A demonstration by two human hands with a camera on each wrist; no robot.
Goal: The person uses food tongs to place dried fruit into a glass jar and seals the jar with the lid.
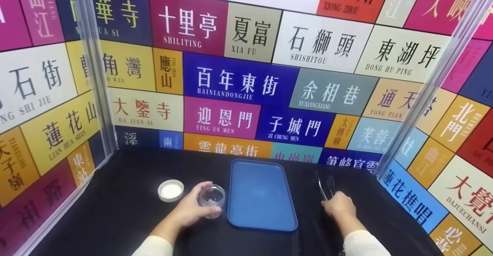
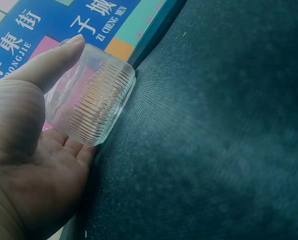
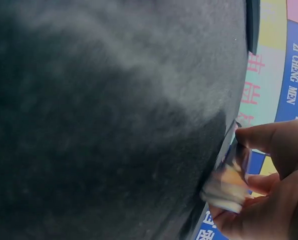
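In the head view my left hand (image 1: 192,206) holds a small clear jar (image 1: 213,197) with its mouth open, just left of the blue tray. The left wrist view shows the jar's ribbed side (image 2: 101,100), with my thumb on one side and the fingers on the other. Its base is right at the black cloth. To the right of the tray, my right hand (image 1: 340,206) grips metal tongs (image 1: 322,191) whose two arms stand apart and point away from me. The tongs' shiny end (image 3: 228,185) is between my thumb and fingers in the right wrist view.
A blue rectangular tray (image 1: 262,196) lies in the middle of the black-covered table (image 1: 127,209). Left of the jar lies a round white lid (image 1: 170,191). Panels with colourful printed signs (image 1: 238,81) stand behind and at both sides, with clear corner posts (image 1: 101,79).
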